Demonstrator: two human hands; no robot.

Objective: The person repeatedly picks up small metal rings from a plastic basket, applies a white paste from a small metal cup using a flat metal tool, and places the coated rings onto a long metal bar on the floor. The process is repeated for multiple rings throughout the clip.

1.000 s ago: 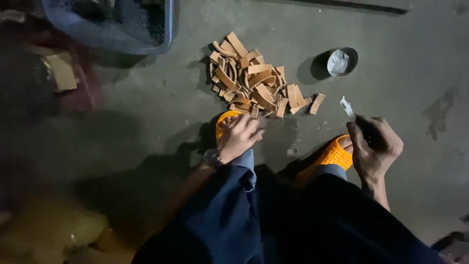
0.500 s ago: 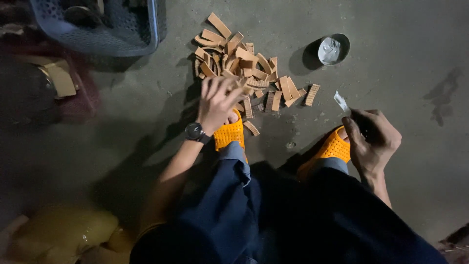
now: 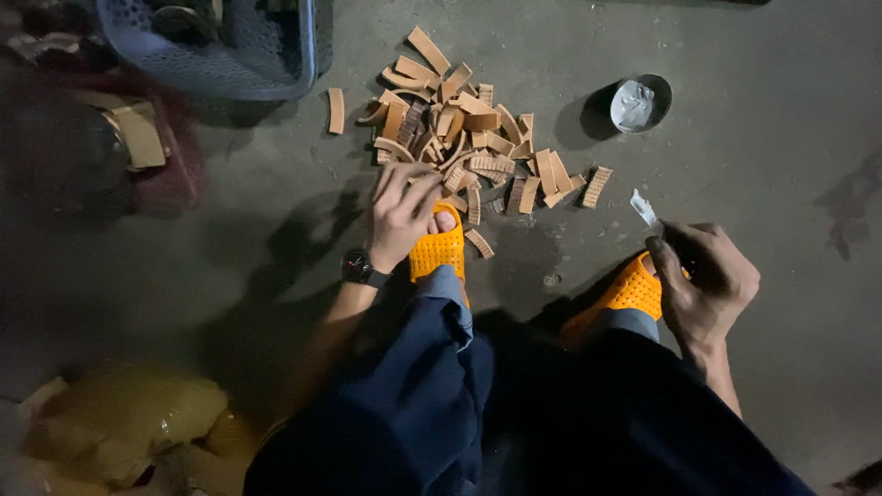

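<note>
Down at the pile's near edge, the left hand (image 3: 401, 213) spreads its fingers over the tan strips (image 3: 464, 138), touching them; whether any is gripped, I cannot tell. The right hand (image 3: 703, 280) is closed on a small tool with a pale tip (image 3: 644, 208). Picking up a strip seems the step in hand; next calls for pinching one free. Beyond lie a metal bowl (image 3: 641, 101) and a basket (image 3: 220, 55).
</note>
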